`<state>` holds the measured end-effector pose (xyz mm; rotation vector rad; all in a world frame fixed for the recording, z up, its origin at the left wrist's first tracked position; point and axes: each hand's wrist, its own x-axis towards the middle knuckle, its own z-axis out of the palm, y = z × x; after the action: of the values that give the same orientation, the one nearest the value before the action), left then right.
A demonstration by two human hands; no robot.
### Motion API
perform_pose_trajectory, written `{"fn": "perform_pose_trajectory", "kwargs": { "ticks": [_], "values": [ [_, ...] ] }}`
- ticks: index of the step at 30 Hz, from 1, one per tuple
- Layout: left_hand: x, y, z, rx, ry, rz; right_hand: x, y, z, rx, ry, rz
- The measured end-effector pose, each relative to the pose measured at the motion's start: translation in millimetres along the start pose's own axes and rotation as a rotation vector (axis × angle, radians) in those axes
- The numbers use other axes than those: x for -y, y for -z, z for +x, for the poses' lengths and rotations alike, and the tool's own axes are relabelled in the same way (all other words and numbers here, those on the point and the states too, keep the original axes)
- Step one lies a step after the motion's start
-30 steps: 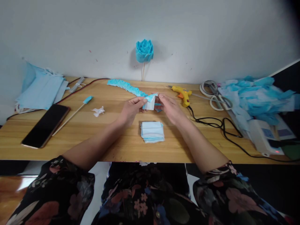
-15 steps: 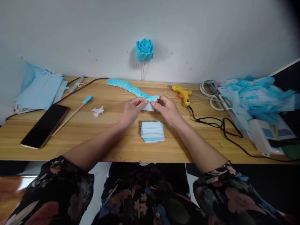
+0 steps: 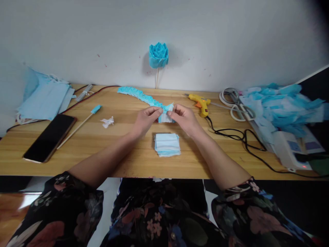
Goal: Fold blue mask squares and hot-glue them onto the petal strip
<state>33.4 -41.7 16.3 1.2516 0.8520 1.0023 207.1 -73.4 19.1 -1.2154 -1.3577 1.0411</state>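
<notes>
Between both hands is a small blue-and-white piece of mask fabric [image 3: 166,116], partly folded. My left hand [image 3: 147,120] pinches its left side between thumb and fingers. On the opposite side my right hand [image 3: 183,118] is closed on its upper right part. A row of overlapping folded blue pieces [image 3: 138,94] runs from the back of the table up to the fingers; whether it touches the held piece I cannot tell. Just in front of the hands lies a stack of cut fabric squares [image 3: 167,144].
A blue fabric rose [image 3: 158,55] on a stick stands by the wall. To the right are a yellow glue gun [image 3: 200,103], scissors [image 3: 241,112] and fabric scraps [image 3: 282,106]. At left lie a phone [image 3: 50,137], a blue-tipped stick [image 3: 79,126] and face masks [image 3: 43,97].
The fabric piece has shifted in the fingers, and more of its white and blue lower part hangs open. Both hands stay nearly in place; the thumbs have moved slightly apart.
</notes>
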Motion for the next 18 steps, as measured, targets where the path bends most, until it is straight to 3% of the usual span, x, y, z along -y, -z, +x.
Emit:
{"fn": "perform_pose_trajectory", "kwargs": {
  "ticks": [18],
  "values": [
    [-1.1, 0.4, -3.0, 0.031, -0.043, 0.096, 3.2, 1.4, -1.4, 0.025, 0.027, -0.051]
  ]
}}
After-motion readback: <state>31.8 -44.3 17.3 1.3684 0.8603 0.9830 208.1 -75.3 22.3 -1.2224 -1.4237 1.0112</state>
